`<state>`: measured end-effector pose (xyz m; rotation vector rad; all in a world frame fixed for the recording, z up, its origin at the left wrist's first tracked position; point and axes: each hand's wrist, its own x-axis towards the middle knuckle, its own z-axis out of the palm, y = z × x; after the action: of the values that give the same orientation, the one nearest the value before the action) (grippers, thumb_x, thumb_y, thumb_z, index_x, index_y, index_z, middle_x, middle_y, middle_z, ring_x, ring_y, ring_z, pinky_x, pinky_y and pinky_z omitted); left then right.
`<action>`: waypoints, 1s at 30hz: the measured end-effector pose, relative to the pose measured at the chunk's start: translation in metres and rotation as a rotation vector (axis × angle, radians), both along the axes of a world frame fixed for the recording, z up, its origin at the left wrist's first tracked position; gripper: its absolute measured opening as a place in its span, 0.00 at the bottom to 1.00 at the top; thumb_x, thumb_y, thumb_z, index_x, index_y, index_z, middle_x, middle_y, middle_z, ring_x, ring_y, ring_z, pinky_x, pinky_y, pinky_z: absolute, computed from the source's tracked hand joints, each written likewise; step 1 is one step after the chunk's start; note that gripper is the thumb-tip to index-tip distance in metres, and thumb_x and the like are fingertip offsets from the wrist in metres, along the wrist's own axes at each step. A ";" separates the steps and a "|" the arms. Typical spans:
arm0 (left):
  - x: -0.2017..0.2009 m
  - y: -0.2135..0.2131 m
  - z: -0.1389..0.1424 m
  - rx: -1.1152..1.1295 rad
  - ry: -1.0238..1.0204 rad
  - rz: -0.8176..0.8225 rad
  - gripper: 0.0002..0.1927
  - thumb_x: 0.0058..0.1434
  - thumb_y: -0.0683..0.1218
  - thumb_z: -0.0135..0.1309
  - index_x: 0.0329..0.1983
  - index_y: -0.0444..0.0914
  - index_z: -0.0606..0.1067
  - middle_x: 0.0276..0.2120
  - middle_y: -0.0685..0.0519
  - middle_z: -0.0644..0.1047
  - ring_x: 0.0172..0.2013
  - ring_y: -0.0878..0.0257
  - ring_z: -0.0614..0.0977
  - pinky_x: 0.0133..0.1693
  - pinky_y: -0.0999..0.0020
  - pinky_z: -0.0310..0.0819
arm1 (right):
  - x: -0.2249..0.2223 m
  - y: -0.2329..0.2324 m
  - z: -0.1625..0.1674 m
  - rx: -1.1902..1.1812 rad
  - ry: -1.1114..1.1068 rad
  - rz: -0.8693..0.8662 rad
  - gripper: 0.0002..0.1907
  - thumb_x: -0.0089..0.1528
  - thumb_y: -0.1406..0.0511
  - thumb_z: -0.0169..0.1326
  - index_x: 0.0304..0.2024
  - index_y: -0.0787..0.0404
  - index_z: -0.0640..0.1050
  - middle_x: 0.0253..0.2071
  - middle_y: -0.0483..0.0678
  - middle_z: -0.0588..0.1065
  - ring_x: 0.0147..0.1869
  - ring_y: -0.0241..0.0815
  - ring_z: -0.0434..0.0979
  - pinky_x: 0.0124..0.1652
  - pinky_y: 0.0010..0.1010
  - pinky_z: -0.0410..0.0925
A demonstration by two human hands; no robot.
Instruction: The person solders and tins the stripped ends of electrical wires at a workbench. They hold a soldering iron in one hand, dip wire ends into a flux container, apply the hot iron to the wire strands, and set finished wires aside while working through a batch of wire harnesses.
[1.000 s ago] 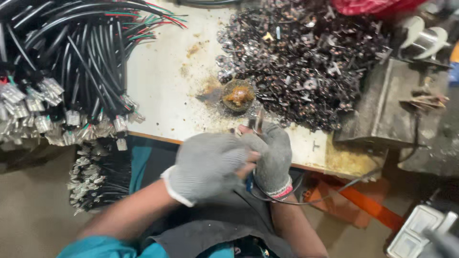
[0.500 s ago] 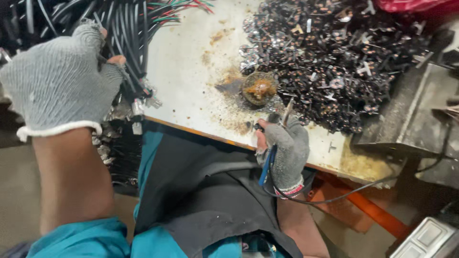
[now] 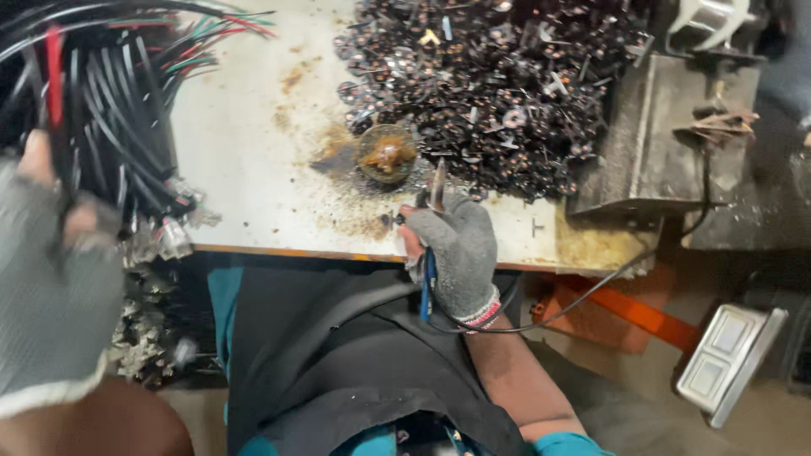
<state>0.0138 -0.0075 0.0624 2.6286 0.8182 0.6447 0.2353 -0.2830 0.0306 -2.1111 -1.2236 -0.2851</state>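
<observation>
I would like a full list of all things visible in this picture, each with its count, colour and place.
Cables: many, mostly black, some red and green, bench left, ends hanging over the edge.
Metal parts pile: one heap, dark, bench top right.
Small round pot: one, brownish, bench centre.
Bench top: one, white, stained.
Metal block: one, grey, right.
Pedal: one, grey, floor lower right.
Pliers: one, blue handles, in right hand.
Left hand: grey glove, among the cables.
Right hand: grey glove, at bench edge.
</observation>
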 end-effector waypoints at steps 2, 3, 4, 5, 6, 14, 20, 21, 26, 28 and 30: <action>-0.007 -0.020 -0.008 -0.192 -0.312 0.083 0.14 0.71 0.43 0.54 0.57 0.34 0.73 0.37 0.48 0.76 0.36 0.55 0.78 0.41 0.65 0.74 | 0.001 -0.001 -0.002 0.004 -0.021 0.009 0.16 0.58 0.67 0.68 0.48 0.54 0.79 0.43 0.52 0.79 0.46 0.57 0.76 0.47 0.44 0.67; -0.009 -0.026 -0.010 -0.230 -0.431 0.080 0.12 0.71 0.43 0.53 0.56 0.35 0.73 0.36 0.49 0.76 0.36 0.56 0.78 0.41 0.65 0.74 | 0.001 -0.002 -0.002 -0.006 -0.034 0.011 0.16 0.58 0.67 0.68 0.48 0.54 0.78 0.43 0.51 0.79 0.48 0.57 0.77 0.49 0.45 0.68; -0.009 -0.035 -0.012 -0.286 -0.557 0.087 0.11 0.71 0.43 0.53 0.54 0.35 0.73 0.36 0.50 0.76 0.36 0.57 0.77 0.41 0.66 0.73 | 0.001 -0.003 -0.003 -0.016 -0.047 0.015 0.17 0.59 0.67 0.68 0.47 0.53 0.78 0.44 0.50 0.79 0.50 0.58 0.77 0.50 0.46 0.68; -0.005 -0.041 -0.015 -0.330 -0.677 0.086 0.10 0.71 0.43 0.53 0.53 0.36 0.73 0.36 0.50 0.75 0.36 0.57 0.77 0.42 0.66 0.73 | 0.001 -0.003 -0.004 -0.017 -0.043 0.023 0.17 0.59 0.67 0.68 0.48 0.54 0.77 0.44 0.50 0.80 0.49 0.58 0.77 0.49 0.46 0.67; 0.001 -0.045 -0.017 -0.348 -0.738 0.049 0.09 0.71 0.44 0.53 0.51 0.36 0.73 0.36 0.51 0.75 0.36 0.58 0.76 0.42 0.66 0.73 | 0.001 -0.004 -0.005 -0.018 -0.038 0.034 0.18 0.59 0.67 0.69 0.48 0.54 0.77 0.43 0.49 0.80 0.48 0.57 0.76 0.48 0.47 0.67; 0.072 -0.081 -0.067 -0.347 -0.398 -0.200 0.04 0.70 0.38 0.49 0.44 0.36 0.75 0.36 0.47 0.74 0.35 0.54 0.77 0.36 0.65 0.71 | -0.006 -0.004 -0.002 -0.006 -0.094 0.025 0.20 0.59 0.67 0.69 0.50 0.54 0.75 0.44 0.51 0.79 0.48 0.59 0.76 0.48 0.47 0.68; 0.053 -0.095 -0.049 -0.748 0.064 -0.496 0.11 0.66 0.48 0.52 0.41 0.35 0.76 0.32 0.41 0.77 0.36 0.43 0.81 0.37 0.55 0.74 | -0.020 -0.014 0.006 0.224 0.400 0.033 0.19 0.62 0.68 0.66 0.53 0.59 0.76 0.51 0.52 0.79 0.55 0.48 0.81 0.56 0.35 0.73; 0.052 -0.099 -0.042 -0.742 0.127 -0.547 0.12 0.67 0.49 0.52 0.40 0.35 0.75 0.32 0.40 0.77 0.37 0.41 0.80 0.37 0.52 0.73 | -0.023 -0.017 0.007 0.307 0.525 0.038 0.19 0.62 0.66 0.65 0.53 0.60 0.74 0.52 0.51 0.79 0.56 0.44 0.81 0.56 0.33 0.74; 0.056 -0.117 -0.031 -0.787 0.092 -0.612 0.14 0.67 0.51 0.50 0.44 0.36 0.77 0.36 0.40 0.78 0.38 0.39 0.80 0.38 0.50 0.74 | -0.041 -0.041 0.005 0.327 0.739 0.063 0.24 0.64 0.64 0.65 0.53 0.64 0.66 0.49 0.51 0.79 0.54 0.40 0.81 0.56 0.33 0.73; 0.056 -0.121 -0.036 -0.724 0.018 -0.616 0.15 0.68 0.51 0.50 0.46 0.35 0.76 0.38 0.39 0.79 0.39 0.38 0.80 0.39 0.49 0.74 | -0.047 -0.049 0.004 0.273 0.735 0.049 0.15 0.68 0.68 0.67 0.52 0.64 0.75 0.46 0.54 0.83 0.50 0.42 0.85 0.55 0.33 0.76; 0.054 -0.122 -0.040 -0.785 0.190 -0.587 0.14 0.67 0.51 0.50 0.44 0.36 0.77 0.36 0.39 0.79 0.40 0.39 0.81 0.39 0.49 0.74 | -0.050 -0.050 0.002 0.201 0.827 -0.031 0.15 0.66 0.68 0.65 0.52 0.63 0.76 0.46 0.57 0.82 0.50 0.45 0.83 0.54 0.35 0.75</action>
<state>0.0675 -0.1293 0.0223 2.0335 0.2198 -0.0897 0.1850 -0.3333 0.0330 -1.7720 -0.6329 0.4091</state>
